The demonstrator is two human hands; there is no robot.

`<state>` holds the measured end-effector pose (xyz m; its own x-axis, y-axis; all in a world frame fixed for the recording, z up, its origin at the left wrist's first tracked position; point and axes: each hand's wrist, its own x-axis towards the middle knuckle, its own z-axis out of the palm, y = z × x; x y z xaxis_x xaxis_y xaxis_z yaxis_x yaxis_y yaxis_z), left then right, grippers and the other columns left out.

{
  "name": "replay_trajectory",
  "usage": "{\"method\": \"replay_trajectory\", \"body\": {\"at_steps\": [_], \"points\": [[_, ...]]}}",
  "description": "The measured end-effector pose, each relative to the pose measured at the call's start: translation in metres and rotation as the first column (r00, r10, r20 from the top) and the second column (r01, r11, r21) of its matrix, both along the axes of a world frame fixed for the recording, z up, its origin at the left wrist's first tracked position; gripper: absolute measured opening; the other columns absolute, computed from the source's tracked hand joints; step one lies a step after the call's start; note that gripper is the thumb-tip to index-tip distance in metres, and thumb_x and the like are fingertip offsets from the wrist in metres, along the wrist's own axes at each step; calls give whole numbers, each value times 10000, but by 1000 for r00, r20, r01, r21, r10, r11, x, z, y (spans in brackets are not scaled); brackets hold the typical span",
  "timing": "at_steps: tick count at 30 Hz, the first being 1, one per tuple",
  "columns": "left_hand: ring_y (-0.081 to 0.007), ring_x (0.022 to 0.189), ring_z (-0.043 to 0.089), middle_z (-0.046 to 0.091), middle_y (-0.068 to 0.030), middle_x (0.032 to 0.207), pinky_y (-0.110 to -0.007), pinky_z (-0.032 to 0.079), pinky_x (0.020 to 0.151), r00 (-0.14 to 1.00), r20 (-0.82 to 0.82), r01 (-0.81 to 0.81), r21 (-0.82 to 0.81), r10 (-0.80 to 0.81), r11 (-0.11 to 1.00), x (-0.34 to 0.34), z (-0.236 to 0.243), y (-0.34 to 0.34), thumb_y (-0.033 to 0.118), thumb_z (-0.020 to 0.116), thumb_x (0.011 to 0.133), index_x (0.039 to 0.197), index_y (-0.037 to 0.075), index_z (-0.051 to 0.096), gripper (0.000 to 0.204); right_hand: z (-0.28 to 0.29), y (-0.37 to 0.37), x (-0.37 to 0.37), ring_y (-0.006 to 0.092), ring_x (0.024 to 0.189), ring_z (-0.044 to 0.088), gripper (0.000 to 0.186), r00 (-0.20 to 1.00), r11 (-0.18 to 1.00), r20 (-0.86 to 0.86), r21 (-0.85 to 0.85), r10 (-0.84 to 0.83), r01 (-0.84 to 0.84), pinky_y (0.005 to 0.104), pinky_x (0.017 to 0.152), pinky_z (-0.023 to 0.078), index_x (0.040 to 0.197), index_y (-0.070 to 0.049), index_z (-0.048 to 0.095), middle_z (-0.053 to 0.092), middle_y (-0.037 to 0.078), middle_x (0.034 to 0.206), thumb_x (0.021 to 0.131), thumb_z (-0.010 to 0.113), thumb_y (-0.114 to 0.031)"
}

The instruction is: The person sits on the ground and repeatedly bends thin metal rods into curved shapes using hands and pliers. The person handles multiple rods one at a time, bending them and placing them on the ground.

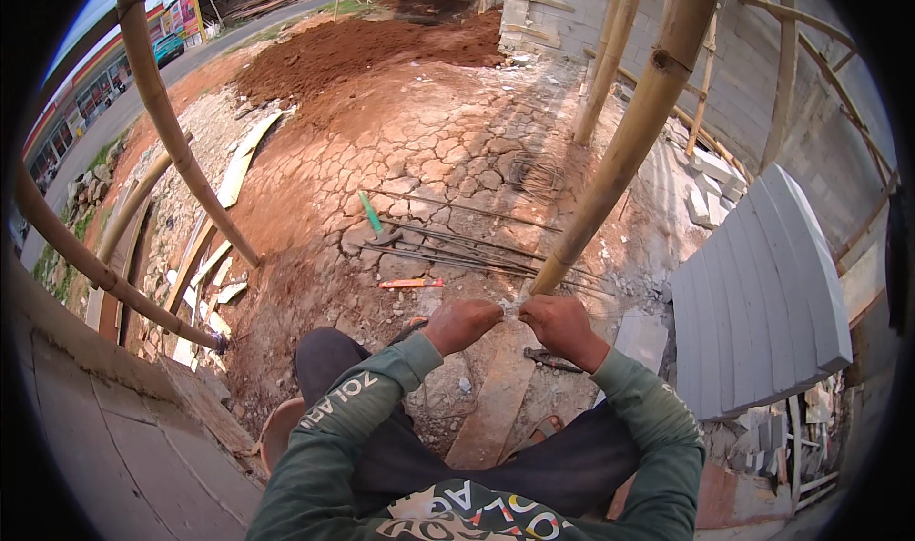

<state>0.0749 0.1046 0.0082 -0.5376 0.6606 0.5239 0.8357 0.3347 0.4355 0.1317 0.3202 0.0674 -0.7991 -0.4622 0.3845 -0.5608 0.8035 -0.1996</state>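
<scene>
My left hand (pixel 462 325) and my right hand (pixel 564 330) are held close together in front of my knees, fingers pinched. Whatever small, thin thing is between the fingertips is too small to make out. Just below my right hand lies a dark pair of pincers (pixel 551 359), beside a wooden plank (pixel 496 403). Beyond my hands, several thin steel rods (pixel 457 245) lie on the cracked ground. A hammer with a green handle (pixel 371 213) touches their left ends. Nearer to my left hand is a slim orange-red object (pixel 411 283), its kind unclear.
A bamboo pole (pixel 629 150) rises right beyond my right hand; another bamboo pole (pixel 172 122) leans at left. At right stands a stack of pale blocks (pixel 758 303). A coil of wire (pixel 537 174) lies farther off, before a red soil mound (pixel 372 50). A block wall (pixel 562 17) stands behind.
</scene>
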Motion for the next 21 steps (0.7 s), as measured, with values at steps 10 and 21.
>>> {"method": "replay_trajectory", "body": {"at_steps": [10, 21], "points": [[-250, 616, 626, 572, -30, 779, -396, 479, 488, 973, -232, -33, -156, -4, 987, 3, -2, 1, 229, 597, 876, 942, 173, 584, 88, -10, 10, -7, 206, 642, 611, 147, 726, 923, 687, -293, 23, 248, 362, 636, 470, 874, -30, 655, 618, 101, 688, 847, 630, -173], [-317, 748, 635, 640, -93, 857, -433, 498, 613, 997, 83, 12, -83, -5, 996, 7, -7, 10, 168, 590, 888, 985, 109, 602, 114, -15, -15, 2, 349, 766, 625, 122, 962, 978, 273, -191, -30, 85, 450, 672, 480, 888, -71, 641, 647, 130, 819, 831, 647, -179]]}}
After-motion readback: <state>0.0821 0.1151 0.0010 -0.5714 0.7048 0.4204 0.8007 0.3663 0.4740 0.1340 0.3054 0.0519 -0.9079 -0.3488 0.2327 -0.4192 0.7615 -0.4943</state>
